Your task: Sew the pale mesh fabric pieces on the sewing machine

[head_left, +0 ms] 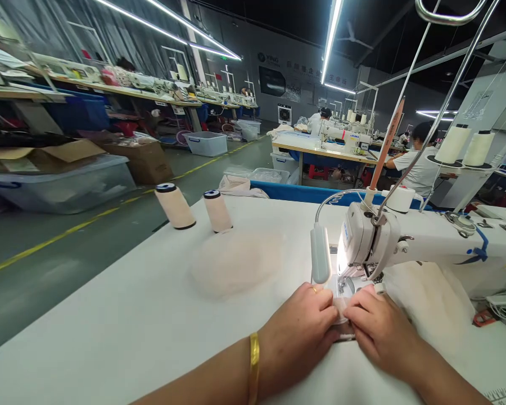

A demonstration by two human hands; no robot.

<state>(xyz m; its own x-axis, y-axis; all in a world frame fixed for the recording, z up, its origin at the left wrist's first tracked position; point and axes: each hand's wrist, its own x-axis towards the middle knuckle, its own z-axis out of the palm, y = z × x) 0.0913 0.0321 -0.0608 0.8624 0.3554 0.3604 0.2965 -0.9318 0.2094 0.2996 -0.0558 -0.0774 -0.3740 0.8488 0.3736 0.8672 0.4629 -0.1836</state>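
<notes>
- The smooth white table (pixel 130 326) is carrying everything, its bare flat top giving cloth room to slide.
- The glossy white sewing machine (pixel 425 247) is sitting at the right, its head overhanging the hands.
- A sheer, pale heap of mesh (pixel 236 261) is lying just left of it, seemingly kept within reach.
- Two tapered thread cones (pixel 176 206) are standing upright behind the heap.
- The left hand (pixel 303 329) and right hand (pixel 377 326) are meeting fingertip to fingertip. Their fingers are curling down and pinching a small pale fabric piece (pixel 342 315) flat just before the needle, likely for steadiness.
- A slim lamp (pixel 320 260) is lighting that spot.
</notes>
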